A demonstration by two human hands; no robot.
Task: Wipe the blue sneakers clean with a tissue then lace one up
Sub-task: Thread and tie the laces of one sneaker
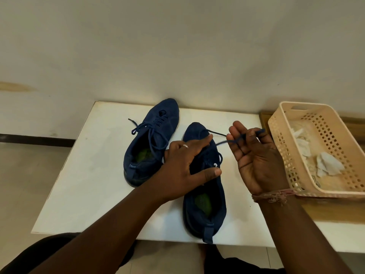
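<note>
Two dark blue sneakers lie on a white table (94, 175). The left sneaker (152, 139) sits farther back, laced, with loose lace ends trailing to its left. The right sneaker (205, 198) points away from me, its heel at the table's front edge. My left hand (183, 165) rests on this shoe's upper, fingers spread over the eyelets and thumb stretched to the right. My right hand (254, 155) is raised to the right of the shoe, palm toward me, and pinches the blue lace (221, 142), which runs taut from the shoe's toe area to my fingers.
A beige perforated plastic basket (286, 155) stands at the table's right side, holding crumpled white tissues (327, 165). A pale wall rises behind the table. My dark-clothed knees show below the front edge.
</note>
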